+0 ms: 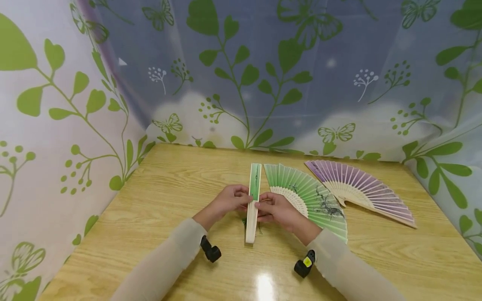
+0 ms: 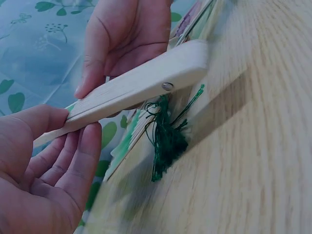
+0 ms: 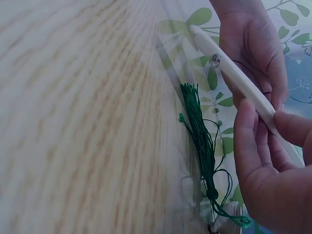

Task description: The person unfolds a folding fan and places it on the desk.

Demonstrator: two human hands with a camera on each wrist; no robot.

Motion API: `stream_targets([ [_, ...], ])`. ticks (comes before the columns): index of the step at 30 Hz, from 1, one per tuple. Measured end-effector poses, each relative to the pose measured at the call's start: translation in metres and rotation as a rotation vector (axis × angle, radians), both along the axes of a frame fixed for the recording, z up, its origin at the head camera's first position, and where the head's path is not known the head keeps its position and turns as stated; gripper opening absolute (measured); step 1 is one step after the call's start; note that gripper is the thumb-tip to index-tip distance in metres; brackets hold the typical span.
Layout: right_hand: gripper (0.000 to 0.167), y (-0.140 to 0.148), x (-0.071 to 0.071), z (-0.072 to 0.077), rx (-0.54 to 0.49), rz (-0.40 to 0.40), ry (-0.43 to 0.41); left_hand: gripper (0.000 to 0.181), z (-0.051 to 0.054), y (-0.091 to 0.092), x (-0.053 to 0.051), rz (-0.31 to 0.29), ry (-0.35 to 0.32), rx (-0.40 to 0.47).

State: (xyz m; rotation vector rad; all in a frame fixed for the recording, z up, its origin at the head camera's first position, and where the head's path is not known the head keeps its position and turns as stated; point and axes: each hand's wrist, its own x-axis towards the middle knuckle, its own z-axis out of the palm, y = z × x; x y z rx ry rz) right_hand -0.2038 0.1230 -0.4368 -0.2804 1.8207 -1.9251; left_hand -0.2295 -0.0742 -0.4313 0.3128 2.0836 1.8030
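Note:
A folded green hand fan (image 1: 252,209) with pale ribs stands between both hands, lifted off the wooden table in the wrist views. My left hand (image 1: 234,198) pinches its left side between thumb and fingers. From the other side my right hand (image 1: 280,211) pinches it with thumb and fingertips. Near the ribs' pivot end, a metal rivet (image 2: 167,86) shows, and a dark green tassel (image 2: 168,141) hangs below. Just right of the hands, an open green fan (image 1: 320,196) with a dark branch print lies spread, partly hidden by my right hand and forearm.
An open purple fan (image 1: 370,192) lies farther right, near the back of the wooden table (image 1: 169,188). Leaf-patterned cloth (image 1: 248,75) hangs behind the table and along both sides. Black wrist devices (image 1: 211,249) sit by both sleeves.

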Motion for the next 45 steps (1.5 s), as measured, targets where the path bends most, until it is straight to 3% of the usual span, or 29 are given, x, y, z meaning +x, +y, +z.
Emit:
stream_targets([
  [13,0.018,0.0001,0.0005,-0.0041,0.018,-0.043,0.029,0.023,-0.0028,0.0023,0.0039,0.023,0.004,-0.003],
  [29,0.015,-0.0012,-0.0025,0.0027,0.019,-0.104,0.024,0.025,0.0008,0.0025,0.0028,0.047,0.036,0.085],
  [45,0.018,-0.0005,-0.0053,0.0014,0.061,-0.181,0.025,0.030,0.0049,0.0010,0.0007,0.046,0.035,0.071],
])
